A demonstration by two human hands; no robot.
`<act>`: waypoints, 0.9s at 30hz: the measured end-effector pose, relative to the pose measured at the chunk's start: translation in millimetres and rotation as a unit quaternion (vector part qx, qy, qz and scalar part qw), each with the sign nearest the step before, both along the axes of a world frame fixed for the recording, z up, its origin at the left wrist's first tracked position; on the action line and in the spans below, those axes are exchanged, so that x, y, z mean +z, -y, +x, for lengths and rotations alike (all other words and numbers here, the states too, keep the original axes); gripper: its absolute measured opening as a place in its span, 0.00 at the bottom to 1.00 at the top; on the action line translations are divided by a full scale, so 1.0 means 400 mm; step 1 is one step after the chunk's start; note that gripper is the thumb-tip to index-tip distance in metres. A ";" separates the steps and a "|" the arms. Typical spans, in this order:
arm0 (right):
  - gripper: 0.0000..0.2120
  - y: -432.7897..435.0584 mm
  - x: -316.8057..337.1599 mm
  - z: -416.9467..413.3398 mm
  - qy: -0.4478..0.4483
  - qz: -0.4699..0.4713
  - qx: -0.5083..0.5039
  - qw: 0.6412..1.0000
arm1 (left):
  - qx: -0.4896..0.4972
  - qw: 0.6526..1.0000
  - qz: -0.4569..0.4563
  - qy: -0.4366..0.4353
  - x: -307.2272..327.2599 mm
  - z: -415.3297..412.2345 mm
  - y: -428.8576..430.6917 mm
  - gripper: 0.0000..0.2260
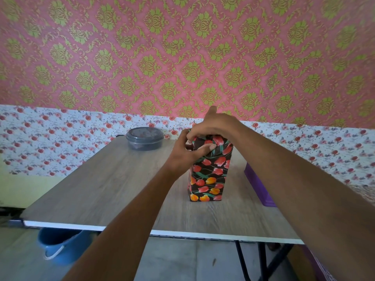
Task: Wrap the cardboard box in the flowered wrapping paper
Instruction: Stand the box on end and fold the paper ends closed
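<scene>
forearms outstretched; left hand grips wrapped box, right hand pinches paper atop.

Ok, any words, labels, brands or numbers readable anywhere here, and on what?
None readable.
The box shows only tulip print.
The tub lid has a dark smudge, too blurred to read.
The walls carry pattern only.
</scene>
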State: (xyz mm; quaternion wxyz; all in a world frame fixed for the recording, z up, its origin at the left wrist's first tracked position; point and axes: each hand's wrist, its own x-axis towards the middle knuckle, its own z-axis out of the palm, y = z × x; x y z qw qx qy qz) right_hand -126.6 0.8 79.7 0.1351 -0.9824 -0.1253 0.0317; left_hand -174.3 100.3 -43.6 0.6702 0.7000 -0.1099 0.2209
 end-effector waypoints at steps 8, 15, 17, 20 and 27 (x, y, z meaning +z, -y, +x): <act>0.38 0.067 0.024 -0.005 -0.052 0.164 0.014 0.985 | 0.018 1.000 0.020 -0.001 0.006 -0.004 0.010 0.24; 0.22 0.062 0.020 0.012 -0.129 0.261 0.007 0.957 | 0.009 1.000 -0.001 -0.020 0.012 -0.015 0.010 0.25; 0.29 0.070 0.019 0.021 -0.134 0.293 0.005 0.946 | 0.011 1.000 -0.004 -0.023 0.013 -0.015 0.010 0.29; 0.33 0.082 0.010 0.025 -0.118 0.323 0.000 0.939 | 0.004 1.000 -0.018 -0.006 0.012 -0.022 0.020 0.35; 0.38 0.093 -0.023 0.035 -0.088 0.361 -0.010 0.928 | 0.236 0.965 0.074 0.084 -0.036 -0.034 0.065 0.30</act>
